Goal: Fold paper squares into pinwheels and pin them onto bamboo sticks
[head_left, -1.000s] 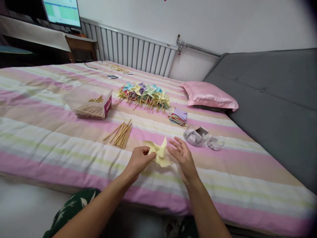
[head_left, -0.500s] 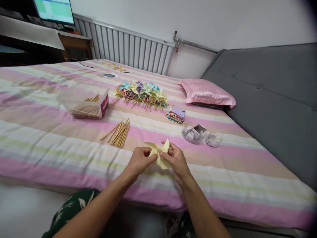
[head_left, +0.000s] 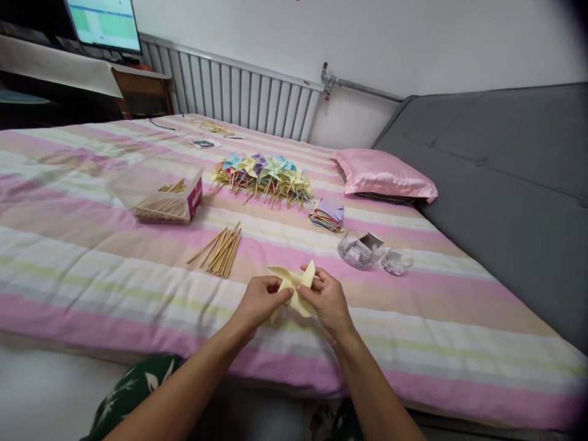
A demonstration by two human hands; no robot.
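A pale yellow paper pinwheel (head_left: 301, 304) is held between both hands above the near side of the bed. My left hand (head_left: 264, 300) pinches it from the left, thumb near the centre. My right hand (head_left: 328, 300) grips it from the right, its thumb also near the middle and fingers behind the paper. The blades curl up at the top left and top right. Whether a pin is in the centre is hidden by the thumbs. Left of the hands lies a loose bundle of thin wooden sticks (head_left: 223, 250).
Finished pinwheels on sticks (head_left: 264, 174) are heaped further back. A clear plastic box (head_left: 158, 211) holds more sticks. To the right lie a stack of coloured paper (head_left: 327, 215), a clear bowl with small packets (head_left: 358, 251), a smaller dish (head_left: 394, 262) and a pink pillow (head_left: 383, 174).
The view has tilted up very slightly. Both hands keep nearly the same hold on the pinwheel, with little visible movement.
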